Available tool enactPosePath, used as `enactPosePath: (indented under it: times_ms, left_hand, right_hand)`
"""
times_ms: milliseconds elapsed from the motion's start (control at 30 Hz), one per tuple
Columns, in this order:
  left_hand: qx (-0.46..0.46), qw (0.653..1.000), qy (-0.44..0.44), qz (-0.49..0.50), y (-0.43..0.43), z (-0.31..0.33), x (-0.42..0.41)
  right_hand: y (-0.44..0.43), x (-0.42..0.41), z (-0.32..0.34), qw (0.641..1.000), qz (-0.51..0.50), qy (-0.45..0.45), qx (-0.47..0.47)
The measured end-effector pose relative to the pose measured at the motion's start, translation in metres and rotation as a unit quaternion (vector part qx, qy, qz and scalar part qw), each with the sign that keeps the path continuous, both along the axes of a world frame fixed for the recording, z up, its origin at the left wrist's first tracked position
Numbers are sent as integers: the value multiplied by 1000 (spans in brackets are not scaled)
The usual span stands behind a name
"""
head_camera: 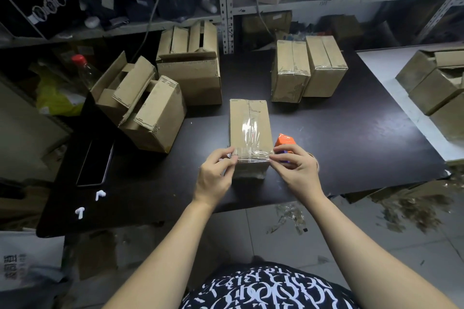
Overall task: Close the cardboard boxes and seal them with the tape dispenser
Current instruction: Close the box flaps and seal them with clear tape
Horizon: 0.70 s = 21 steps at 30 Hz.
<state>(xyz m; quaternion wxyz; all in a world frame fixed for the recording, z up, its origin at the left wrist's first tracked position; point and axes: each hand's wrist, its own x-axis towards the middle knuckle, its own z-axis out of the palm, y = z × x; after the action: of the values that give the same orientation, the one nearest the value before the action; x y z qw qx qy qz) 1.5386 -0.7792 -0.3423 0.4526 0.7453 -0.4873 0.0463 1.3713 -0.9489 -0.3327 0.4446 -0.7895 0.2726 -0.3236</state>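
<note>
The left hand is pinching the near left corner of the box, thumb on the top edge, fingers curled against the side. The right hand is gripping the dispenser, whose orange body is projecting beyond the knuckles. Its thumb and forefinger are touching the near right corner of the box. Both hands are clamped, one at each end of the near top edge.

The box is lying closed on the table, near the front edge and long axis pointing away from the person. Clear tape is running along the top seam and is folding over the near edge between the two hands.

Two sealed boxes are standing side by side, touching, at the far right of the table. Open boxes are lying in a loose pile at the far left, flaps raised. A larger box is standing behind them.

A phone is lying flat at the left side of the table. Two white earbuds are lying just in front of it. A red-capped bottle is standing beyond the left edge.
</note>
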Motion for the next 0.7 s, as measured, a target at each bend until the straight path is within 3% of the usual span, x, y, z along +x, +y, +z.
enactPosePath:
  times_ms: [133, 700]
  left_hand:
    - [-2, 999, -33, 3, 9, -2, 0]
    - [14, 999, 30, 1, -2, 14, 9]
  right_hand:
    - [5, 6, 6, 1000, 4, 7, 23]
    - [-9, 14, 2, 1000, 14, 9, -2]
